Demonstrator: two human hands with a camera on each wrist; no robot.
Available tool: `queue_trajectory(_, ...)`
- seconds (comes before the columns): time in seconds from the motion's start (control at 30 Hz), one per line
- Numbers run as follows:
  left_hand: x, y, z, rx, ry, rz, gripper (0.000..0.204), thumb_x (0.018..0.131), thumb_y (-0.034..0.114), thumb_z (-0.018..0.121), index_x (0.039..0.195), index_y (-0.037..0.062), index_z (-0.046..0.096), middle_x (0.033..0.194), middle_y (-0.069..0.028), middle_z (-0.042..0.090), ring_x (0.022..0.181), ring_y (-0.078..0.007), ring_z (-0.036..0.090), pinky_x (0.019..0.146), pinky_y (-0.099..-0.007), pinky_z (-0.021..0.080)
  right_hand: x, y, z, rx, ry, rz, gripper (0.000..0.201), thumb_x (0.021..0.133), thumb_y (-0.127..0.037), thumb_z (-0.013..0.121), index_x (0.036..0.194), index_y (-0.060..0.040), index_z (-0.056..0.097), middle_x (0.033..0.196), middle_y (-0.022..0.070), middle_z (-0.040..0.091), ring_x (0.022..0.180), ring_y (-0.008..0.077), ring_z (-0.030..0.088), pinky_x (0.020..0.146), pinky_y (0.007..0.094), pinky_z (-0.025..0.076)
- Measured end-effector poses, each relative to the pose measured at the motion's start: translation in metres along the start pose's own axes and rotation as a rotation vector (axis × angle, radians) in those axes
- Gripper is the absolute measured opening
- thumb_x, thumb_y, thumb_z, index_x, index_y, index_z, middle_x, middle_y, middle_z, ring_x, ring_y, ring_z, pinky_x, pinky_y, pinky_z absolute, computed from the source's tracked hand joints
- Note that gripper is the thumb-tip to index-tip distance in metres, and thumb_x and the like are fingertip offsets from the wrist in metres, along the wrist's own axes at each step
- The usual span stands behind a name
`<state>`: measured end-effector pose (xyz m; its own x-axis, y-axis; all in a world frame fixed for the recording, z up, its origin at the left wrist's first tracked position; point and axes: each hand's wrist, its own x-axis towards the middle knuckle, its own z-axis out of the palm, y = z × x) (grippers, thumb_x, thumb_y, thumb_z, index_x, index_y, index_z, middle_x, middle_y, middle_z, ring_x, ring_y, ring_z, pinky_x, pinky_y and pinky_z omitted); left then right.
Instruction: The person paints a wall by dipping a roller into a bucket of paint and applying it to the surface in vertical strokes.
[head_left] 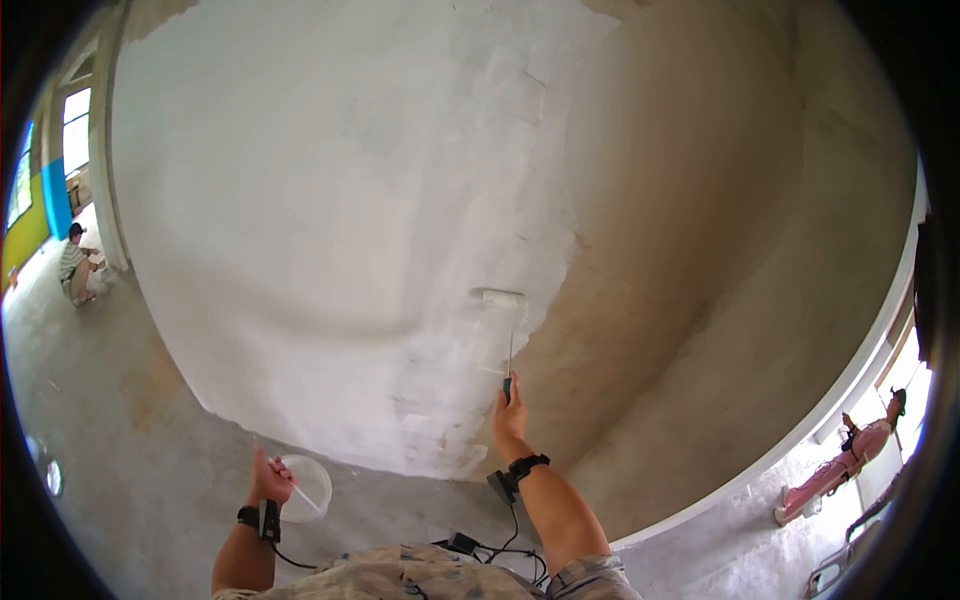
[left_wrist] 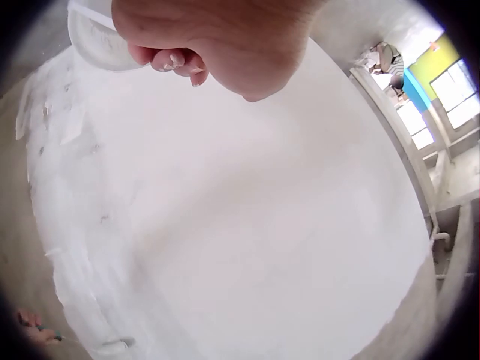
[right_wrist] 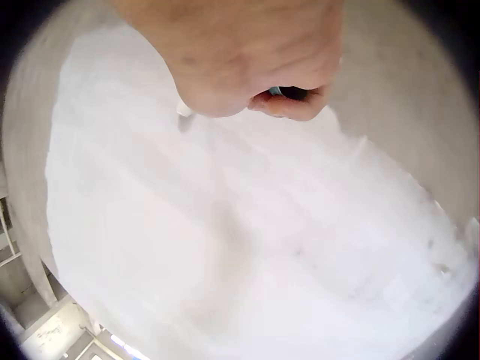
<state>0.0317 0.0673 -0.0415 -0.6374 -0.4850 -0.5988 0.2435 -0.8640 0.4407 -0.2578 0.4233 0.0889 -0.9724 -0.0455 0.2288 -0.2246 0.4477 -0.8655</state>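
My right hand [head_left: 510, 414] grips the dark handle of a paint roller [head_left: 503, 298], its white sleeve up against the wall. Most of the roller is hidden behind the hand in the right wrist view, where a small white end [right_wrist: 184, 112] shows. Low on the left, my left hand [head_left: 268, 478] holds a white bucket [head_left: 318, 477] by its pale handle, fingers curled in. The bucket's rim also shows beside the knuckles in the left wrist view. White paint covers the wall [head_left: 300, 200] on the left; bare brownish-grey plaster [head_left: 680, 200] lies right of a ragged edge.
Grey concrete floor [head_left: 130, 400] runs along the wall's foot. One person [head_left: 78, 265] squats at far left near a doorway; another person in pink [head_left: 845, 460] stands at far right. Black cables [head_left: 490, 548] hang before my body. A metal-framed chair [head_left: 830, 575] shows at lower right.
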Motion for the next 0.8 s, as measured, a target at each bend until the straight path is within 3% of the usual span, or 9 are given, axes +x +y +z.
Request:
queue_trajectory(0.1, 0.006, 0.001, -0.004, 0.028, 0.015, 0.031, 0.047, 0.080, 0.061, 0.052, 0.066, 0.0167, 0.044, 0.050, 0.0067, 0.035, 0.046, -0.0096, 0.034, 0.053, -0.0263, 0.028, 0.026, 0.003, 0.005, -0.014, 0.097, -0.204, 0.046, 0.092, -0.016, 0.044, 0.136, -0.0103, 0.033, 0.127, 0.0213, 0.048, 0.112, 0.0373, 0.050, 0.091, 0.0381, 0.042)
queue_trajectory(0.17, 0.016, 0.002, -0.018, 0.031, -0.012, 0.053, 0.047, 0.079, 0.061, 0.054, 0.068, 0.0166, 0.044, 0.050, 0.0069, 0.035, 0.045, -0.0088, 0.033, 0.050, -0.0246, 0.028, 0.053, -0.025, -0.005, 0.011, 0.131, -0.274, 0.046, 0.092, -0.016, 0.044, 0.136, -0.0110, 0.034, 0.124, 0.0220, 0.049, 0.110, 0.0363, 0.052, 0.091, 0.0364, 0.043)
queue_trajectory(0.27, 0.014, 0.001, -0.027, -0.016, 0.002, 0.053, 0.047, 0.078, 0.061, 0.055, 0.067, 0.0165, 0.044, 0.050, 0.0072, 0.034, 0.045, -0.0083, 0.032, 0.049, -0.0230, 0.028, 0.100, -0.089, -0.022, 0.033, 0.218, -0.488, 0.044, 0.092, -0.013, 0.044, 0.135, -0.0094, 0.035, 0.129, 0.0218, 0.045, 0.115, 0.0369, 0.047, 0.093, 0.0375, 0.041)
queue_trajectory(0.47, 0.029, 0.000, -0.054, -0.056, 0.064, 0.015, 0.051, 0.076, 0.065, 0.054, 0.066, 0.0167, 0.044, 0.049, 0.0070, 0.033, 0.043, -0.0092, 0.031, 0.050, -0.0267, 0.027, 0.165, -0.224, -0.067, 0.029, 0.361, -0.640, 0.043, 0.089, -0.014, 0.048, 0.131, -0.0077, 0.040, 0.119, 0.0245, 0.053, 0.109, 0.0381, 0.051, 0.090, 0.0376, 0.042)
queue_trajectory(0.53, 0.031, 0.000, -0.057, -0.078, 0.054, 0.004, 0.050, 0.077, 0.065, 0.054, 0.067, 0.0168, 0.043, 0.049, 0.0070, 0.033, 0.043, -0.0092, 0.031, 0.050, -0.0268, 0.027, 0.192, -0.263, -0.081, 0.110, 0.319, -0.576, 0.042, 0.089, -0.015, 0.048, 0.130, -0.0074, 0.041, 0.119, 0.0244, 0.053, 0.104, 0.0381, 0.055, 0.086, 0.0383, 0.044)
queue_trajectory(0.63, 0.030, -0.004, -0.060, -0.080, 0.055, 0.030, 0.049, 0.076, 0.066, 0.053, 0.068, 0.0176, 0.045, 0.050, 0.0076, 0.034, 0.044, -0.0088, 0.032, 0.051, -0.0272, 0.028, 0.210, -0.319, -0.096, 0.091, 0.354, -0.651, 0.042, 0.089, -0.014, 0.047, 0.130, -0.0070, 0.041, 0.119, 0.0245, 0.053, 0.103, 0.0382, 0.055, 0.085, 0.0385, 0.045)
queue_trajectory(0.7, 0.028, -0.007, -0.062, -0.068, 0.063, 0.070, 0.049, 0.075, 0.067, 0.053, 0.069, 0.0184, 0.047, 0.050, 0.0082, 0.036, 0.045, -0.0084, 0.034, 0.052, -0.0275, 0.029, 0.177, -0.360, -0.111, 0.265, 0.215, -0.360, 0.042, 0.089, -0.014, 0.048, 0.130, -0.0061, 0.041, 0.119, 0.0250, 0.052, 0.105, 0.0385, 0.054, 0.088, 0.0385, 0.044)
queue_trajectory(0.77, 0.027, -0.009, -0.064, -0.112, 0.093, 0.043, 0.049, 0.076, 0.066, 0.052, 0.069, 0.0181, 0.046, 0.050, 0.0078, 0.036, 0.045, -0.0090, 0.034, 0.051, -0.0280, 0.029, 0.182, -0.355, -0.105, 0.303, 0.170, -0.333, 0.044, 0.089, -0.015, 0.048, 0.131, -0.0059, 0.039, 0.119, 0.0258, 0.052, 0.107, 0.0390, 0.052, 0.089, 0.0388, 0.043)
queue_trajectory(0.8, 0.025, -0.009, -0.064, -0.112, 0.094, 0.043, 0.049, 0.076, 0.066, 0.052, 0.069, 0.0181, 0.046, 0.050, 0.0078, 0.036, 0.045, -0.0090, 0.034, 0.051, -0.0280, 0.029, 0.201, -0.335, -0.091, 0.192, 0.252, -0.469, 0.045, 0.089, -0.015, 0.047, 0.132, -0.0061, 0.037, 0.119, 0.0257, 0.052, 0.107, 0.0394, 0.053, 0.088, 0.0392, 0.043)
